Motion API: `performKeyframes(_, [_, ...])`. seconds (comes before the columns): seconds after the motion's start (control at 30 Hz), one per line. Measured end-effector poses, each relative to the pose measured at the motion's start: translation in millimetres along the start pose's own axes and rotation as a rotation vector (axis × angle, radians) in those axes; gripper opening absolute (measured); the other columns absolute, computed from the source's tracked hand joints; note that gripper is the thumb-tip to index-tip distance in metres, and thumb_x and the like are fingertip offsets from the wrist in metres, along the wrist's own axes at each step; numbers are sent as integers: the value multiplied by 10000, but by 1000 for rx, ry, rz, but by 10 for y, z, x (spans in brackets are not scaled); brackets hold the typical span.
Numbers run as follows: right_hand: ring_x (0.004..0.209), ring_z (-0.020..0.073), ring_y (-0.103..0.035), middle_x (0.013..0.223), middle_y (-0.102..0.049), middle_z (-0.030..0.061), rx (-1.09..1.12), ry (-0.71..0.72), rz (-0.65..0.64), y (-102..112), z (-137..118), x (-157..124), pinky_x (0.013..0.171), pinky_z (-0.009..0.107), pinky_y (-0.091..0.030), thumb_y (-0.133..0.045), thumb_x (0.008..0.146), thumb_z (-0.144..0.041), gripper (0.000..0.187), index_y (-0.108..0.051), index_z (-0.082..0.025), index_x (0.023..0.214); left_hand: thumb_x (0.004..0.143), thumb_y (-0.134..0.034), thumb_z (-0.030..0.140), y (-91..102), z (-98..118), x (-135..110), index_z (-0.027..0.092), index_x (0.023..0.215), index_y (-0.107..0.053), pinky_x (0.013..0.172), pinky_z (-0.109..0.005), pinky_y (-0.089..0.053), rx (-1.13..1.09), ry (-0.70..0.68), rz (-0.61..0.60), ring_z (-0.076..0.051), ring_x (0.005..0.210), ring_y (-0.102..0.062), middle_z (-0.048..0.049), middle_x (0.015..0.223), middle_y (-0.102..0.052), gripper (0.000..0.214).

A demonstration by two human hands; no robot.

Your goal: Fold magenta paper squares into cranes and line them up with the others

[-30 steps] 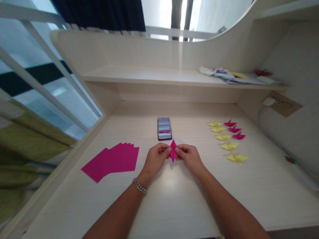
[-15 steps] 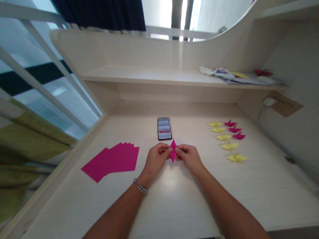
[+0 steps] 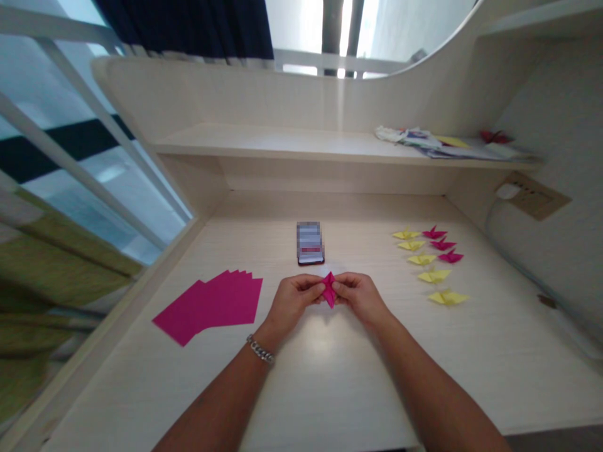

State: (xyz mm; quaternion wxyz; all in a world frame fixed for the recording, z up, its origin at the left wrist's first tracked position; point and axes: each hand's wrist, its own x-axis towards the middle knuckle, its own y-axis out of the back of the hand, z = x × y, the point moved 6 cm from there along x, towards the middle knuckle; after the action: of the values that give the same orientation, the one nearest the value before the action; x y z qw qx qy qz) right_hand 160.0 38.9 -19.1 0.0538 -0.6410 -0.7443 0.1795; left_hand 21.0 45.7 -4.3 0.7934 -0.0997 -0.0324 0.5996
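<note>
Since they overlap, most magenta sheets (image 3: 221, 302) are partly hidden; left hand (image 3: 291, 304) pinches folded pink paper (image 3: 330, 291), centre, just this side of pixelated-screen phone (image 3: 309, 242); right hand (image 3: 362, 299) grips paper's other edge, both sides covered; yellow folded papers (image 3: 434, 276) right, details unclear.

Your magenta origami piece (image 3: 330, 291): small, folded, narrow diamond-like outline, one tip pointing away from you, other toward you; pinched at both sides, between your left hand (image 3: 293, 300) and right hand (image 3: 362, 297), side edges partly hidden
</note>
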Motion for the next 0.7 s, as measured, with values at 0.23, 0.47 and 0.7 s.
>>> performKeyframes(0.23, [589,158,-647,721,-713,56,-24,15,2,4,19,19,596,296,-520,-767,622,-438,363,-700,-149,831,713,-721,293,-12,56,-7,129,880,-721,619,-263,-515,43,-4,-31,-137,633,-615,-65,747,-705,234])
performKeyframes(0.47, [475,110,-581,622,-686,29,-110,31,48,9,-9,31,499,241,-481,-751,636,-446,348,-693,-153,814,730,-698,307,6,17,15,132,905,-720,599,-251,-500,63,-7,-13,-124,605,-598,-59,731,-697,249])
performKeyframes(0.7, [454,109,-571,594,-673,24,-133,41,57,-31,-22,10,470,233,-473,-742,648,-435,355,-680,-149,849,707,-702,265,27,0,42,118,870,-714,561,-240,-479,150,-39,62,-125,577,-592,-53,692,-691,220])
